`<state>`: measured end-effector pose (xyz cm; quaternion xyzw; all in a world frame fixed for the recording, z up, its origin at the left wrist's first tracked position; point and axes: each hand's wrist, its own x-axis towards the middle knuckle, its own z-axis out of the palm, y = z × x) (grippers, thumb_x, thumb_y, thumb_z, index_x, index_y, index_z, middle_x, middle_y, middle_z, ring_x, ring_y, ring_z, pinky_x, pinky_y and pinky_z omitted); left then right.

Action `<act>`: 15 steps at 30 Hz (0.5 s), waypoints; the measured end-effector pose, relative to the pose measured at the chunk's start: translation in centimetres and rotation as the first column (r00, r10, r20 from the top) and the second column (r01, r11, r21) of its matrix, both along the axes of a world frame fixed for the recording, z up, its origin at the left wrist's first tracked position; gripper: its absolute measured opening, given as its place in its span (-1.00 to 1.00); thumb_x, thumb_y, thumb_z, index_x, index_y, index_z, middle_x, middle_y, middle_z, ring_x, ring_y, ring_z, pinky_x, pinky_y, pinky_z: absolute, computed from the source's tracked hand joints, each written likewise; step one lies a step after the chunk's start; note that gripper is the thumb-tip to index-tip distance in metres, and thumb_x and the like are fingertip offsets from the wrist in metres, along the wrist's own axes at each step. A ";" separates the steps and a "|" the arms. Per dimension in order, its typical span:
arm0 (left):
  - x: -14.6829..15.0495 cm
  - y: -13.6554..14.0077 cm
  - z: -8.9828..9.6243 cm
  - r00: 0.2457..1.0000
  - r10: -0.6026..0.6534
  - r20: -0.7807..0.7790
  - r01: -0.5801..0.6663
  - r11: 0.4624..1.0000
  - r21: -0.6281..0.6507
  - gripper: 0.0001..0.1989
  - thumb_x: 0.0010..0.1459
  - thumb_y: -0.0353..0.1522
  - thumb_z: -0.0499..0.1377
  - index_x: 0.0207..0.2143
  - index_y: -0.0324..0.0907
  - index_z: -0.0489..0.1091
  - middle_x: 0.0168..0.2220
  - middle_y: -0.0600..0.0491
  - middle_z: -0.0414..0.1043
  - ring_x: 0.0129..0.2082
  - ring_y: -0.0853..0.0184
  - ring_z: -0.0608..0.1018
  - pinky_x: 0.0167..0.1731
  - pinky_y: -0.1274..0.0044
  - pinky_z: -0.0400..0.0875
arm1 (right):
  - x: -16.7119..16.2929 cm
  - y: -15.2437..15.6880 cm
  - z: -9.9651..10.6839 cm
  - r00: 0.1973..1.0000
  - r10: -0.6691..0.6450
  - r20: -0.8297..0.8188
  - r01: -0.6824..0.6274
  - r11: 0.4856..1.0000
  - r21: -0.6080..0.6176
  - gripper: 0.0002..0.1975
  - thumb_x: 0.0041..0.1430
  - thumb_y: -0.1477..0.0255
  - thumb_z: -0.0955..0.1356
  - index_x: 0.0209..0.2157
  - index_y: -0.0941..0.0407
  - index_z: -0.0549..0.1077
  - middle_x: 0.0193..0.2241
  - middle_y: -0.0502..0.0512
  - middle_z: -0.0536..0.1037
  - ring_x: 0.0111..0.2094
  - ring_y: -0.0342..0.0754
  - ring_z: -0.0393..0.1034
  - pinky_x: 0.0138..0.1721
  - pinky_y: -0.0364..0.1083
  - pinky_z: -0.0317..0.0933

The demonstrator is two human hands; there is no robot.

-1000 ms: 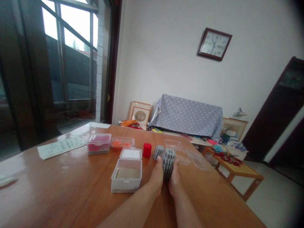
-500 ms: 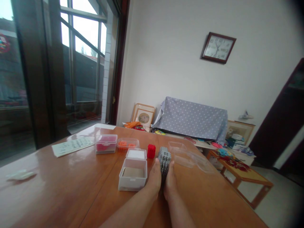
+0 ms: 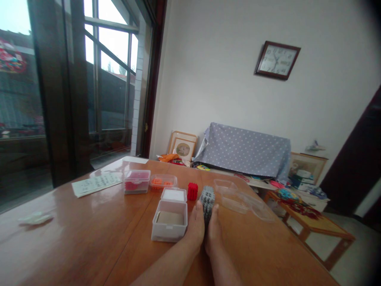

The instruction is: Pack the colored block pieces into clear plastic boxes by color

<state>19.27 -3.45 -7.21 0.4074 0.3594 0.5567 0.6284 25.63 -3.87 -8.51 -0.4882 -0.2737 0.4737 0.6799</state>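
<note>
Far left on the glossy brown wooden table (image 3: pixel 74 238): a crumpled bit of white paper (image 3: pixel 35 218), then a printed white paper sheet (image 3: pixel 97 184). Next along, a clear lidded plastic box with red pieces inside (image 3: pixel 137 181) and, just beside it, a shallow clear tub of orange pieces (image 3: pixel 163 181). Closer in, an open white plastic box with a tan pad in the bottom (image 3: pixel 169 225), lid flipped back behind it. Just past that, a small red bumpy block cube (image 3: pixel 192 191).

Then the action: left hand (image 3: pixel 195 228) and right hand (image 3: pixel 213 231) pressed flat against either side of a grey knobbly block stack (image 3: pixel 206 202), standing upright on the table right next to the white box. Both palms clamped on it, fingers straight, not curled.

Probably best to squeeze evenly from both sides, keeping the stack square to the tabletop so the layers seat flush and nothing shears or tips toward the red cube. Going easy on the pressure seems wise.

Off to the right, empty clear plastic tubs and lids (image 3: pixel 238 200), well apart from the hands.
</note>
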 end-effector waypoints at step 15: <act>-0.9 -0.4 -0.8 0.987 0.026 -0.160 -0.025 1.000 0.006 -0.24 0.26 0.12 0.05 0.25 -0.25 0.35 0.35 -0.17 0.24 0.43 0.08 0.13 0.43 0.32 -0.11 | 0.7 0.0 -0.4 1.000 -0.012 0.006 0.012 1.000 0.016 -0.18 0.12 -0.29 0.22 -0.09 0.14 0.63 -0.22 0.18 0.71 -0.11 0.17 0.60 -0.01 0.05 0.39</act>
